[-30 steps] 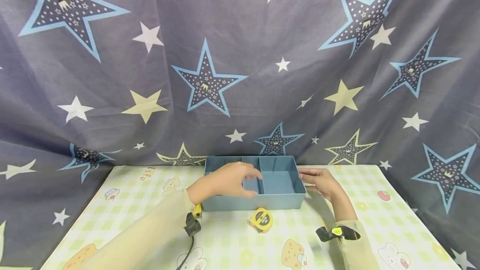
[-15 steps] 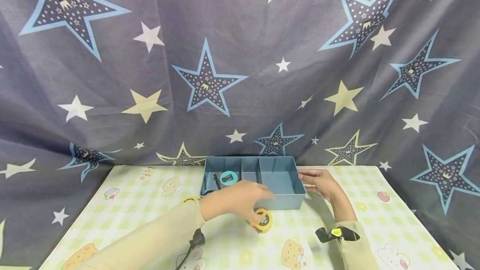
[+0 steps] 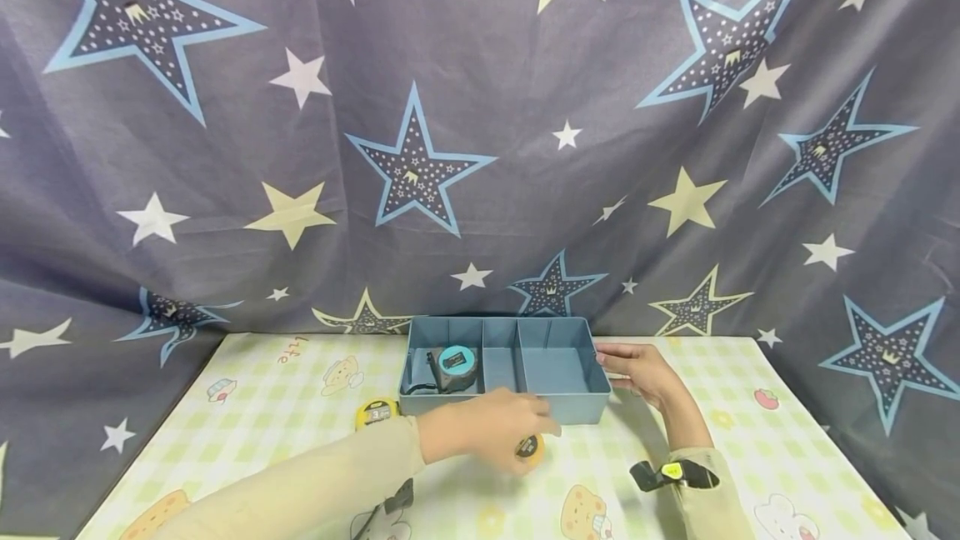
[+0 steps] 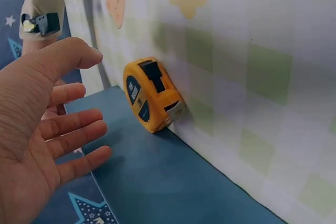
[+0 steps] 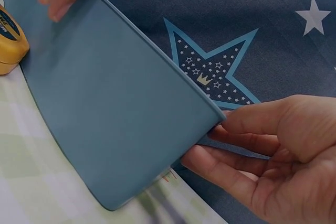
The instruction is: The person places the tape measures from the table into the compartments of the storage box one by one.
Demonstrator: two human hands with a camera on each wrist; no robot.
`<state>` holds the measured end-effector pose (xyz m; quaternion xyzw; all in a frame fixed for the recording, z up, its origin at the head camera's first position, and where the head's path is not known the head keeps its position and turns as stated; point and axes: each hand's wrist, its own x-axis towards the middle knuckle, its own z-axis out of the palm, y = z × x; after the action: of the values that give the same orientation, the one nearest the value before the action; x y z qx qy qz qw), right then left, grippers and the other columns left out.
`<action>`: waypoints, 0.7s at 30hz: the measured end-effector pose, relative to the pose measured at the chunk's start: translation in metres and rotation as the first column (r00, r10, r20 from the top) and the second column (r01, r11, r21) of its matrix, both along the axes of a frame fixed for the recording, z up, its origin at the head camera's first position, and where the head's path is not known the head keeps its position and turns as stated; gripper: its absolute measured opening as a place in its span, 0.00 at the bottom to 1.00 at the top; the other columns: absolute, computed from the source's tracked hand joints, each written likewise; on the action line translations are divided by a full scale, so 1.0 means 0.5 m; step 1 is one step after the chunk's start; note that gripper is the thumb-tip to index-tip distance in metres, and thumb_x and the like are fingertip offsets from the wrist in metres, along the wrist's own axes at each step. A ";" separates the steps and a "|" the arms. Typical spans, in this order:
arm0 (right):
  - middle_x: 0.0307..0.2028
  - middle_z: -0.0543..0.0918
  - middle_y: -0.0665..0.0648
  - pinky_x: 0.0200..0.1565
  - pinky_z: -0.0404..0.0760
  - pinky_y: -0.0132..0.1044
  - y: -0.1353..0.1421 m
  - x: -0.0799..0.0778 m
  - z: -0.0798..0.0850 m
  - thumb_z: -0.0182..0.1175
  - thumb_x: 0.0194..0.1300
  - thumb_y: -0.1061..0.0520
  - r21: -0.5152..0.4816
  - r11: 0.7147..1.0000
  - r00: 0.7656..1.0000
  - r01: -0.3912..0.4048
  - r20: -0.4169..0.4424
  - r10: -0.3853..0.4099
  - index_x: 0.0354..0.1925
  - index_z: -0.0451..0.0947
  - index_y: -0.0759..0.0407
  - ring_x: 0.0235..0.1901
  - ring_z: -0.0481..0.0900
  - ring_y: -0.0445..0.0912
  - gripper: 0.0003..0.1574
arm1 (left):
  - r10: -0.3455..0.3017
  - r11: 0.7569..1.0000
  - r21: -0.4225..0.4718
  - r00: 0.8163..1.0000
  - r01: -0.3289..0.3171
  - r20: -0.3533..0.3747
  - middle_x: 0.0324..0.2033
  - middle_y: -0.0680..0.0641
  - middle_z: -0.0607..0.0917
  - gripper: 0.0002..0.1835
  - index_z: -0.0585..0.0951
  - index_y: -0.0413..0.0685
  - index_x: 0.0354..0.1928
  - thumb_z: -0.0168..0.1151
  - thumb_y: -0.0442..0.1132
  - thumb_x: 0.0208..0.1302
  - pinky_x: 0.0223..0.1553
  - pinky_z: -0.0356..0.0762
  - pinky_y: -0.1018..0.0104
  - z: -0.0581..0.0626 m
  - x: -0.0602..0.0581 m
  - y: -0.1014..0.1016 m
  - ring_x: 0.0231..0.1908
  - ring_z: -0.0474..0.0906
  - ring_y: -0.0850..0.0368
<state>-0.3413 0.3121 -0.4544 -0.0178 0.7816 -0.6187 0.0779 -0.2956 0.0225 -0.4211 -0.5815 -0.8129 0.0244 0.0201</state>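
Observation:
My left hand reaches down in front of the blue-grey divided box, beside a yellow tape measure on the tablecloth. In the left wrist view the fingers of that hand are spread, with a gap to the yellow tape measure, which stands against the box's front wall. My right hand rests its fingertips against the box's right end, near the corner, as the right wrist view also shows. A tape measure with a turquoise face lies in the left compartment, with a black strap beside it.
Another yellow tape measure lies left of the box, partly behind the left sleeve. A star-patterned curtain hangs right behind the box. A checked tablecloth covers the table. A black strapped device sits on the right wrist.
My left hand has moved from over the box down to the yellow tape measure in front, uncovering the turquoise-faced one inside. The right hand stays at the box's right end.

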 end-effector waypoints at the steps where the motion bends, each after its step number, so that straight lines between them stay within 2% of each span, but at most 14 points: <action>1: 0.63 0.77 0.73 0.59 0.82 0.53 0.000 0.000 -0.001 0.61 0.72 0.60 -0.003 1.000 1.000 0.003 0.001 -0.003 0.65 0.71 0.78 0.53 0.84 0.46 0.30 | 0.001 1.000 -0.005 1.000 -0.001 -0.003 0.45 0.59 0.81 0.26 0.81 0.62 0.60 0.70 0.51 0.58 0.26 0.66 0.81 -0.002 0.000 0.001 0.39 0.74 0.71; 5: 0.63 0.77 0.73 0.58 0.83 0.52 0.000 -0.001 -0.002 0.61 0.72 0.60 -0.008 1.000 1.000 0.004 0.003 -0.004 0.65 0.70 0.78 0.53 0.85 0.45 0.30 | 0.001 1.000 -0.018 1.000 -0.001 -0.013 0.45 0.60 0.81 0.27 0.81 0.63 0.60 0.72 0.51 0.57 0.29 0.67 0.80 -0.007 0.003 0.002 0.42 0.75 0.69; 11: 0.63 0.78 0.72 0.56 0.84 0.48 0.003 -0.005 -0.005 0.61 0.72 0.60 -0.003 1.000 1.000 0.018 0.010 -0.018 0.64 0.71 0.78 0.51 0.85 0.43 0.30 | -0.011 0.999 -0.031 1.000 0.011 -0.021 0.43 0.60 0.80 0.28 0.81 0.62 0.60 0.73 0.49 0.55 0.28 0.64 0.81 -0.016 0.003 0.003 0.40 0.73 0.70; 17: 0.63 0.77 0.73 0.55 0.85 0.46 0.004 -0.007 -0.005 0.61 0.72 0.60 -0.002 1.000 1.000 0.024 0.008 -0.024 0.65 0.71 0.77 0.52 0.85 0.44 0.29 | -0.007 0.999 -0.054 1.000 0.006 -0.017 0.43 0.60 0.79 0.28 0.80 0.64 0.60 0.75 0.49 0.55 0.30 0.66 0.81 -0.020 0.004 0.003 0.41 0.74 0.69; 21: 0.63 0.77 0.73 0.55 0.85 0.46 0.004 -0.006 -0.004 0.61 0.72 0.60 -0.004 1.000 1.000 0.018 0.009 -0.018 0.65 0.71 0.78 0.52 0.85 0.44 0.30 | 0.026 0.998 -0.059 0.999 -0.024 0.035 0.46 0.61 0.80 0.31 0.80 0.64 0.60 0.79 0.47 0.51 0.35 0.71 0.79 -0.015 0.003 0.005 0.46 0.75 0.68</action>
<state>-0.3444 0.3141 -0.4563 -0.0081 0.7800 -0.6212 0.0759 -0.2943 0.0249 -0.4284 -0.5721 -0.8192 0.0383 -0.0117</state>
